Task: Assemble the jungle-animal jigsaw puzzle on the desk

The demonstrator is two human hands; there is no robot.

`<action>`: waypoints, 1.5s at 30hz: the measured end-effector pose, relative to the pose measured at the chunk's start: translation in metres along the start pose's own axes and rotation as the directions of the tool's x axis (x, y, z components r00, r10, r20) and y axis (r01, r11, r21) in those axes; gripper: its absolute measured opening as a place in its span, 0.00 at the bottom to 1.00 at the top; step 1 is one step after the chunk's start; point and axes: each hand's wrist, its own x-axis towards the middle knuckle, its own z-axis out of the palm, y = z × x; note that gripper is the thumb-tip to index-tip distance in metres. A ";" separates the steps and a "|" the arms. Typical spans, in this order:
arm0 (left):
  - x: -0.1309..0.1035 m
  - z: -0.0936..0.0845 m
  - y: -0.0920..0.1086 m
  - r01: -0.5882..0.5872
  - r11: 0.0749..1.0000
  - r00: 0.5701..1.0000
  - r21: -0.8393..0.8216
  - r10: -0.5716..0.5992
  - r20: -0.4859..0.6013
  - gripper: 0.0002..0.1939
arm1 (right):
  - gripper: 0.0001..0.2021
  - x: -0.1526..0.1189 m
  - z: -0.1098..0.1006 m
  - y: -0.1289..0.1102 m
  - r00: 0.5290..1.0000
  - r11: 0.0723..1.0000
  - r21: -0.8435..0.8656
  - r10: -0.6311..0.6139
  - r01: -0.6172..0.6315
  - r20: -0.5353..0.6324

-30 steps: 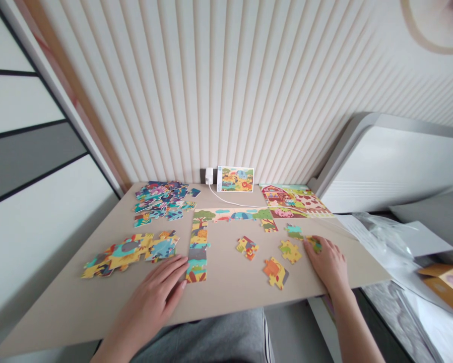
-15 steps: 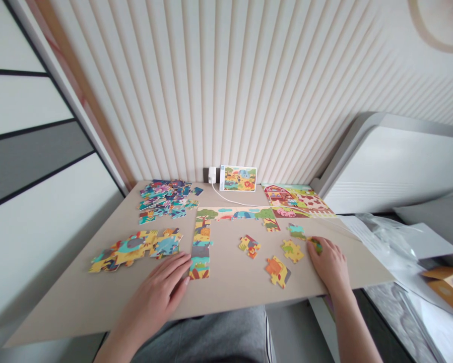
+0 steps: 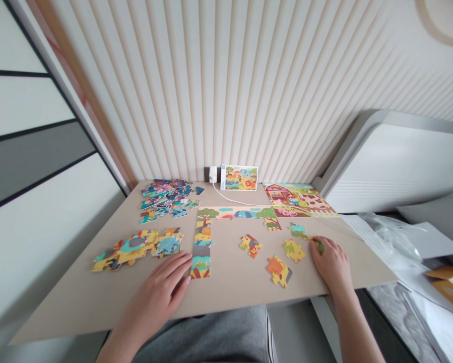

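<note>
My left hand lies flat on the table, fingers stretched out, its fingertips at the left edge of a joined column of puzzle pieces. That column meets a joined top row with trees and an elephant. At the right, my right hand has its fingers curled over a green and yellow puzzle piece, partly hidden under them. Near it lie loose pieces: a turquoise and green one, a yellow one, an orange and yellow one and a lion piece.
Overlapping yellow and blue pieces lie at the left, with a dark blue heap behind them. A picture card leans at the wall beside a white charger, whose cable crosses the table. A farm puzzle is at the back right.
The view has shifted very slightly. Both hands and the puzzle pieces stay where they were on the table.
</note>
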 end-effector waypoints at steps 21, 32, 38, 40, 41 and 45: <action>0.001 -0.001 0.000 -0.007 1.000 0.999 0.002 0.007 -0.039 0.22 | 0.21 -0.004 0.002 0.002 0.979 0.991 0.093 -0.077 0.096 -0.187; 0.001 -0.001 0.000 -0.017 0.999 0.999 0.042 0.018 -0.027 0.21 | 0.21 -0.079 -0.033 -0.073 0.935 0.897 0.313 -0.350 0.313 0.067; 0.002 -0.002 0.001 -0.015 1.000 0.999 0.023 0.016 -0.038 0.21 | 0.21 -0.087 -0.031 -0.088 0.922 0.886 0.328 -0.376 0.327 0.098; 0.002 -0.002 0.000 -0.014 1.000 0.999 0.016 0.015 -0.048 0.21 | 0.19 -0.087 -0.031 -0.098 0.913 0.871 0.356 -0.395 0.338 0.099; 0.002 -0.001 0.000 -0.014 1.000 0.999 0.014 0.015 -0.050 0.21 | 0.19 -0.087 -0.033 -0.104 0.906 0.861 0.372 -0.410 0.348 0.101; 0.002 -0.002 0.001 -0.002 1.000 0.999 0.010 0.002 -0.033 0.22 | 0.19 -0.077 -0.039 -0.131 0.881 0.820 0.445 -0.456 0.359 0.129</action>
